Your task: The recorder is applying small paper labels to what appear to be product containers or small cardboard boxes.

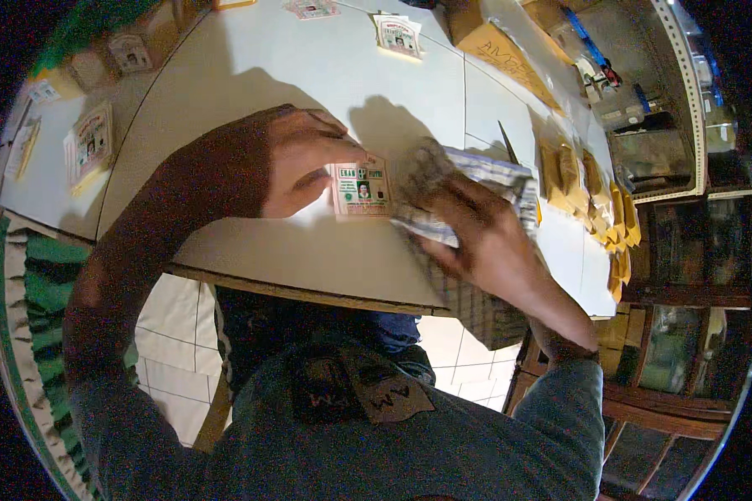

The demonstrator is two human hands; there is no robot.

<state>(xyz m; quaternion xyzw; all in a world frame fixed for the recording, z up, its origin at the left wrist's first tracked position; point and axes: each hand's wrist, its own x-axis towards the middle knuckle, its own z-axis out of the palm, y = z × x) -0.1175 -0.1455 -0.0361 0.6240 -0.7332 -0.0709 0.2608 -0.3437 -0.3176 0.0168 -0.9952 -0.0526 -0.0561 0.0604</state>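
Observation:
My left hand (297, 163) reaches over the white table and pinches the edge of a small label-like packet (362, 190). The packet is pale, with green and red print and a small portrait in the middle. Just right of it, my right hand (485, 238) is bent over a blue, white and grey checked cloth (505, 184), its fingers closed on a bunched part. Motion smears those fingertips and the cloth around them. Part of the cloth hangs past the table's near edge.
Similar packets lie in a stack (398, 36) at the far side and another stack (89, 146) at the left. Brown envelopes (572, 179) line the right edge, near a cardboard box (505, 58). A dark pointed tool (507, 142) lies by the cloth. A wooden cabinet (677, 359) stands right.

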